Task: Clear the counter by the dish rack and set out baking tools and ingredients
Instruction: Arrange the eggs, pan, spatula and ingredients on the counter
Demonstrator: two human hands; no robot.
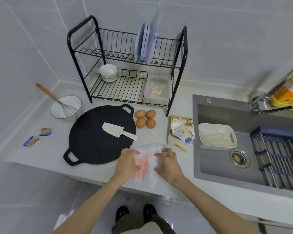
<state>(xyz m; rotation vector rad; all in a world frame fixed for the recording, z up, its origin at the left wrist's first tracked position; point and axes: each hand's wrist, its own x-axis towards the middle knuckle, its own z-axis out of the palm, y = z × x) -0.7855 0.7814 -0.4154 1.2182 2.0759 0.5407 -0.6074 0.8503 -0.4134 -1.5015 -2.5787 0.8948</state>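
Two-handed, with left hand curled over the pink contents of the plastic bag between the hands and right hand gripping its clear side, gather the slack and lift evenly, clear of the griddle pan beside the left hand.

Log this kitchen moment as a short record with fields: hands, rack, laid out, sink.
hands: left hand and right hand both grip a plastic bag with pink contents, near the counter front edge
rack: dish rack has upright plates on top, and a small bowl and a clear container below
laid out: black griddle pan with a plastic knife on it; four eggs; mixing bowl with a whisk; clipped packet; two sachets
sink: grey sink holds a white basket
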